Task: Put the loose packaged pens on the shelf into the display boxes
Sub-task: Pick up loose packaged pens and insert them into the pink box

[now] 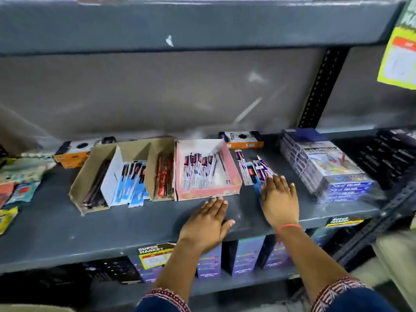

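- Right hand (279,200): fingers spread flat, palm down, tips resting on the near ends of the loose packaged pens (254,171); nothing is gripped. Judged purpose: pinning or gathering the scattered packets before lifting them
- Left hand (206,224): fingers extended and slack, empty, fingertips touching or just short of the front wall of the pink display box (208,193); likely steadying that box to receive packets
- The loose pens lie fanned on the bare shelf (90,228), just beside the pink box's right wall and left of a wrapped stack of colour boxes (326,167); motion blur hides their exact count
- The pink box, partly filled with upright packets, stands near the shelf's front edge, open top tilted toward the person for easy loading
- To its left, touching it, cardboard display boxes (126,174) hold red, blue and dark packets in separate compartments
- Orange cartons (244,139) sit along the shelf's back edge
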Action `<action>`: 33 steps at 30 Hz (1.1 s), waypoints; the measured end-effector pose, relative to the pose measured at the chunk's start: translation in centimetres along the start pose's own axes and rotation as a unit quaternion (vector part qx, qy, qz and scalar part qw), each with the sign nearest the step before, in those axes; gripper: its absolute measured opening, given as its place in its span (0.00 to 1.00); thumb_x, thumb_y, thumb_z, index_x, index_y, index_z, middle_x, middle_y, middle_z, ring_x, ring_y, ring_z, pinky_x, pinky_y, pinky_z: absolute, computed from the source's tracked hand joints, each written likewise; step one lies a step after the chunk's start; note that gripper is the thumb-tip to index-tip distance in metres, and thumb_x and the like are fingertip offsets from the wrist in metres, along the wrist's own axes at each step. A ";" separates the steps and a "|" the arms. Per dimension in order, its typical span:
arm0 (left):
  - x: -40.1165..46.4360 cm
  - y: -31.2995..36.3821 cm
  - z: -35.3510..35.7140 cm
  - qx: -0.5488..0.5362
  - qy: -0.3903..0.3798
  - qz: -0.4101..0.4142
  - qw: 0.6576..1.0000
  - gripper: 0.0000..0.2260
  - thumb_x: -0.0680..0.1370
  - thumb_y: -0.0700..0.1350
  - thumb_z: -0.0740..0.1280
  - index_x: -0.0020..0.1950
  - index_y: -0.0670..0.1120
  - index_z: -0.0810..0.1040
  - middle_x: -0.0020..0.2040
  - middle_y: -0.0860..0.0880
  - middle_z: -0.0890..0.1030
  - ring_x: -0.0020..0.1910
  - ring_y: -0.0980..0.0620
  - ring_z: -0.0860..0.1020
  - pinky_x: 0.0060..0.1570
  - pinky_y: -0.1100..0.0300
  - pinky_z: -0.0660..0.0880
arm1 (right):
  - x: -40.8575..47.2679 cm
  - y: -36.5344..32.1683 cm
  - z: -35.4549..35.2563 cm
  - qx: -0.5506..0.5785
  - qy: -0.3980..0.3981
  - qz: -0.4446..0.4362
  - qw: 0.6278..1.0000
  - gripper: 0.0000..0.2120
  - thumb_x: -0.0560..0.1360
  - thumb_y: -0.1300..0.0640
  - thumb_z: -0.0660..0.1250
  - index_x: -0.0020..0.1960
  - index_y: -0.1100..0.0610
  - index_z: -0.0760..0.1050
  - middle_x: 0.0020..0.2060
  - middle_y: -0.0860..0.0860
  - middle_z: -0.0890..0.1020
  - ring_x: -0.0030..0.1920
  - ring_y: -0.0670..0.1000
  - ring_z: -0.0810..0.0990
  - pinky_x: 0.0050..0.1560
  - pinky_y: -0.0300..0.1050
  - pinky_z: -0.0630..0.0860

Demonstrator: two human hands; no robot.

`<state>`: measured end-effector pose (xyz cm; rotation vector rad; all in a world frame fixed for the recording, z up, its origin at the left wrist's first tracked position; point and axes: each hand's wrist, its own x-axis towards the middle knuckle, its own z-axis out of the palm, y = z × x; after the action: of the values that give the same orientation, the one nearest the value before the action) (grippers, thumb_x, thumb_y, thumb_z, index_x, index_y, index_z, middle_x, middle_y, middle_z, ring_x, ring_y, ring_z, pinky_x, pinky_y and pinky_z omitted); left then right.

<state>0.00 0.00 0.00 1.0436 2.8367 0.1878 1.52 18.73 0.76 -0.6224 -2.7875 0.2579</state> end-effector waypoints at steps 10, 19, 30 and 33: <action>0.1 -0.7 0.5 -0.013 0.064 0.005 0.998 0.23 0.82 0.53 0.46 0.76 0.47 0.49 0.77 0.50 0.51 0.75 0.54 0.47 0.69 0.64 0.37 | 4.5 1.3 -2.2 0.026 -0.104 0.140 0.984 0.17 0.77 0.59 0.59 0.65 0.60 0.70 0.65 0.60 0.73 0.66 0.62 0.70 0.62 0.57 0.71; 0.0 -0.2 -0.1 -0.023 0.065 -0.014 0.998 0.27 0.80 0.59 0.39 0.76 0.49 0.50 0.77 0.52 0.51 0.75 0.56 0.48 0.65 0.67 0.35 | 7.3 3.4 -3.0 0.191 -0.179 0.206 0.943 0.12 0.74 0.67 0.60 0.55 0.70 0.76 0.46 0.64 0.79 0.42 0.59 0.74 0.48 0.51 0.76; -0.1 0.2 -0.5 -0.044 0.074 -0.029 0.996 0.44 0.64 0.63 0.26 0.76 0.49 0.52 0.76 0.53 0.53 0.75 0.56 0.50 0.64 0.67 0.34 | 8.9 3.1 -4.3 0.186 -0.274 0.176 0.927 0.07 0.73 0.71 0.60 0.37 0.67 0.73 0.32 0.58 0.73 0.33 0.53 0.72 0.36 0.43 0.71; -0.2 0.2 -1.1 -0.016 0.049 -0.035 0.998 0.35 0.78 0.58 0.31 0.66 0.48 0.73 0.67 0.52 0.74 0.64 0.56 0.72 0.65 0.62 0.55 | 9.0 3.3 -4.4 0.192 -0.287 0.158 0.925 0.10 0.72 0.72 0.61 0.33 0.66 0.71 0.33 0.57 0.71 0.39 0.53 0.71 0.44 0.44 0.69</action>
<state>0.11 -0.08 1.13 0.9532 2.9420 0.2852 -3.66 26.09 6.20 -1.0213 -3.0004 1.1971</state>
